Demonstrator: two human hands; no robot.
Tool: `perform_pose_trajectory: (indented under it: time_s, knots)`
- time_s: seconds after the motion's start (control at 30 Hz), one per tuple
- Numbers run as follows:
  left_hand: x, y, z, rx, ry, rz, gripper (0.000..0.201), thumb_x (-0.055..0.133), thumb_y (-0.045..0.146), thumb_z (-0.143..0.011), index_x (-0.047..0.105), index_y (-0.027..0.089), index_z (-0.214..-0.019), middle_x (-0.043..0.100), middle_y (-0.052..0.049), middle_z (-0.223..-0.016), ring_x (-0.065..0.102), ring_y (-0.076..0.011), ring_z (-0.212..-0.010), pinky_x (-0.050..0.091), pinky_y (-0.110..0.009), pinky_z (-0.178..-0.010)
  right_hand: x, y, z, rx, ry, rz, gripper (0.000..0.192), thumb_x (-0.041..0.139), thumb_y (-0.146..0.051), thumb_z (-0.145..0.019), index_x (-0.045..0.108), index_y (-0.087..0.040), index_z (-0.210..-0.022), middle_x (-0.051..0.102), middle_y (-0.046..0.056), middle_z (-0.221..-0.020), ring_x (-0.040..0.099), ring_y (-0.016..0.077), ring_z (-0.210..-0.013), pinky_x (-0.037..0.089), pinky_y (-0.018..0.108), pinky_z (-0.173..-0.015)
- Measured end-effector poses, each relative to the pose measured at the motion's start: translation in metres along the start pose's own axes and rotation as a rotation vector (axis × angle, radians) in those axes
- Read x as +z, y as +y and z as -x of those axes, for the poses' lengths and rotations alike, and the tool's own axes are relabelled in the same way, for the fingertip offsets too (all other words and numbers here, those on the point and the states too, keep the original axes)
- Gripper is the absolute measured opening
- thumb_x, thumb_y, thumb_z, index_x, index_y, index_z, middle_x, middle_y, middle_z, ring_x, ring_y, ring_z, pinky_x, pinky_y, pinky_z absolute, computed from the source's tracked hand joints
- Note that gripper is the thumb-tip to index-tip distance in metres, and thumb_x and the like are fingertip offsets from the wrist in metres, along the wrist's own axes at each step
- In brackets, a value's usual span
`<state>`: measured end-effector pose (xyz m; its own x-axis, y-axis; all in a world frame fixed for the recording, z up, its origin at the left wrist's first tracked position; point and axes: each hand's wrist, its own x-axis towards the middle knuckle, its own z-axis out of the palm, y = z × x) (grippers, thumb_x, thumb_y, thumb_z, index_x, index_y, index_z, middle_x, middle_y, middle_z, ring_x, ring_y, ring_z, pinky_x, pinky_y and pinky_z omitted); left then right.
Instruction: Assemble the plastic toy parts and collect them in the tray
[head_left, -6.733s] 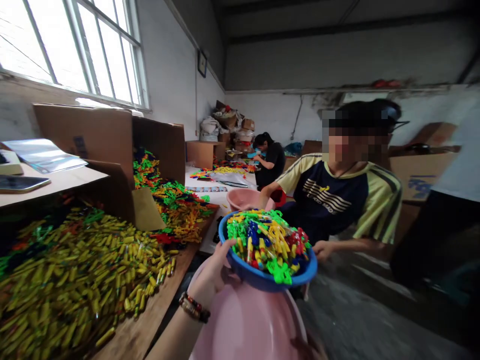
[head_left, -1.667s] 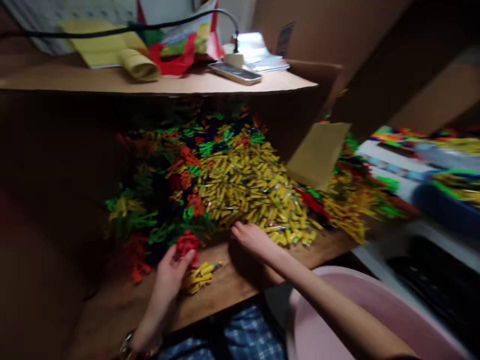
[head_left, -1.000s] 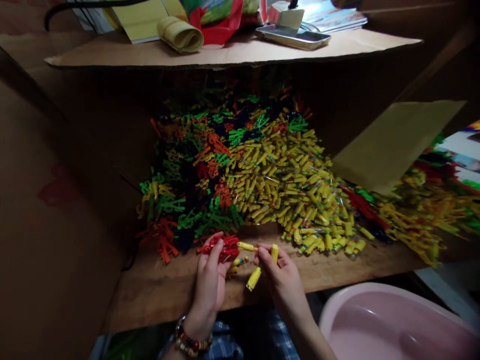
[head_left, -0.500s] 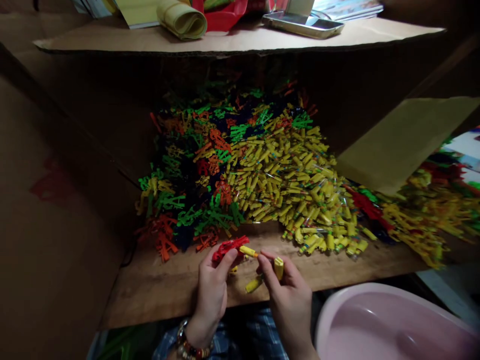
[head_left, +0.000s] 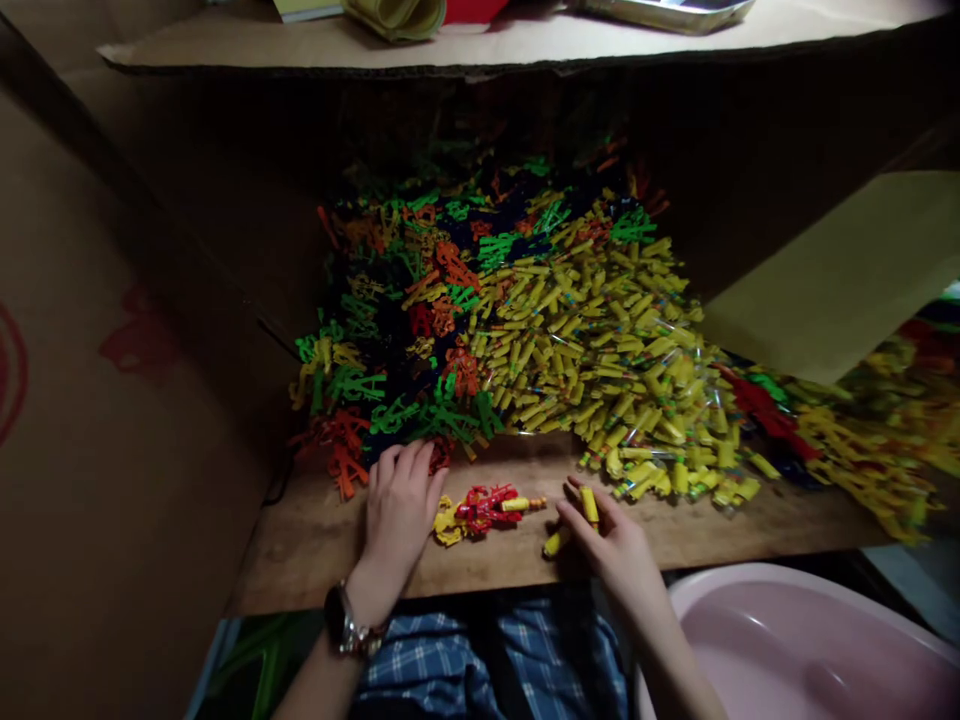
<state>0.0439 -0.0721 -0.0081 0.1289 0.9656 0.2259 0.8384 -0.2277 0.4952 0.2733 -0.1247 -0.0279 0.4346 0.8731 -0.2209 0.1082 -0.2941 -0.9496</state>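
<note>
My left hand [head_left: 405,500] reaches to the front edge of the heap of plastic pieces, fingers stretched over a dark red piece [head_left: 441,456] that they partly cover. Beside it on the wooden board lies a red plastic figure [head_left: 487,510] with a yellow wrapped tube [head_left: 517,504] on it, its orange end pointing right. A yellow plastic piece [head_left: 448,522] touches the figure's left end. My right hand [head_left: 607,530] keeps small yellow tubes [head_left: 589,507] among its fingers, while its thumb and forefinger tips are slightly apart.
Green, orange and yellow plastic pieces [head_left: 360,385] heap up at left, with many yellow tubes [head_left: 592,350] at right. A cardboard shelf [head_left: 480,55] overhangs the heap. A pink basin [head_left: 795,630] stands front right; a cardboard flap [head_left: 840,280] leans behind.
My left hand has let go of the red figure and moved to the heap's edge. The figure now lies on the board with the tube. My right hand has drawn back rightward.
</note>
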Motion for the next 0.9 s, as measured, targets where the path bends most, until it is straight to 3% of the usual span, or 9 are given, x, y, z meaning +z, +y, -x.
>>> perform_pose_trajectory:
  time_s: [0.13,0.27,0.33,0.4,0.5,0.63,0.73,0.9]
  knots:
    - [-0.003,-0.001,-0.017,0.164,-0.174,-0.318,0.035,0.055,0.016,-0.083,0.056,0.014,-0.118,0.062,-0.014,-0.111,0.052,-0.0302,-0.099,0.046,-0.044,-0.082,-0.010,0.005,-0.001,-0.107,-0.125,0.120,0.041,0.063,-0.044,-0.072,0.063,-0.016,-0.102,0.068,0.009,-0.088,0.064,0.0230,-0.082,0.051,0.038,-0.078]
    - [-0.008,-0.004,-0.023,0.131,-0.237,-0.321,0.034,0.048,0.006,-0.080,0.059,0.015,-0.111,0.061,-0.011,-0.097,0.055,-0.0269,-0.091,0.047,-0.040,-0.079,-0.020,0.015,0.006,-0.407,-0.162,0.329,0.024,0.052,-0.030,-0.080,0.061,-0.019,-0.100,0.065,0.011,-0.097,0.062,0.0237,-0.093,0.049,0.041,-0.086]
    - [-0.012,-0.008,-0.022,0.070,-0.195,-0.163,0.028,0.047,0.006,-0.079,0.062,0.017,-0.099,0.060,-0.008,-0.093,0.057,-0.0235,-0.088,0.047,-0.037,-0.080,-0.028,0.021,0.009,-0.498,-0.199,0.428,0.023,0.048,-0.026,-0.083,0.061,-0.021,-0.101,0.064,0.010,-0.097,0.062,0.0227,-0.093,0.050,0.039,-0.084]
    - [-0.016,-0.006,-0.018,-0.028,-0.068,0.110,0.018,0.051,0.012,-0.080,0.062,0.019,-0.093,0.060,-0.006,-0.094,0.059,-0.0206,-0.088,0.048,-0.034,-0.082,-0.034,0.024,0.013,-0.522,-0.230,0.496,0.024,0.046,-0.024,-0.085,0.062,-0.022,-0.103,0.064,0.010,-0.098,0.064,0.0216,-0.091,0.052,0.035,-0.080]
    - [-0.018,0.008,-0.011,-0.307,0.067,0.636,0.020,0.065,0.026,-0.075,0.060,0.019,-0.093,0.064,-0.004,-0.090,0.063,-0.0178,-0.084,0.050,-0.030,-0.078,-0.035,0.016,0.022,-0.516,-0.223,0.495,0.023,0.046,-0.025,-0.087,0.063,-0.023,-0.103,0.066,0.008,-0.095,0.065,0.0203,-0.086,0.053,0.031,-0.075]
    - [-0.009,0.037,-0.005,-0.655,-0.059,1.201,0.040,0.077,0.032,-0.062,0.060,0.014,-0.093,0.069,-0.003,-0.080,0.065,-0.0150,-0.069,0.054,-0.023,-0.060,-0.018,-0.016,0.037,-0.465,-0.195,0.333,0.019,0.052,-0.030,-0.087,0.064,-0.022,-0.099,0.069,0.006,-0.089,0.066,0.0191,-0.081,0.053,0.026,-0.072]
    - [-0.001,0.054,-0.001,-0.762,-0.130,1.350,0.044,0.079,0.034,-0.060,0.059,0.011,-0.093,0.070,-0.005,-0.079,0.067,-0.0159,-0.066,0.056,-0.024,-0.057,-0.003,-0.035,0.046,-0.425,-0.206,0.263,0.019,0.056,-0.033,-0.086,0.065,-0.021,-0.098,0.071,0.005,-0.091,0.067,0.0180,-0.079,0.052,0.024,-0.071]
    - [0.000,0.064,0.006,-0.727,-0.162,1.394,0.041,0.078,0.034,-0.064,0.058,0.013,-0.094,0.072,-0.007,-0.083,0.070,-0.0174,-0.067,0.058,-0.025,-0.061,0.007,-0.043,0.051,-0.427,-0.175,0.311,0.019,0.054,-0.031,-0.087,0.065,-0.020,-0.098,0.072,0.007,-0.093,0.068,0.0181,-0.076,0.053,0.024,-0.071]
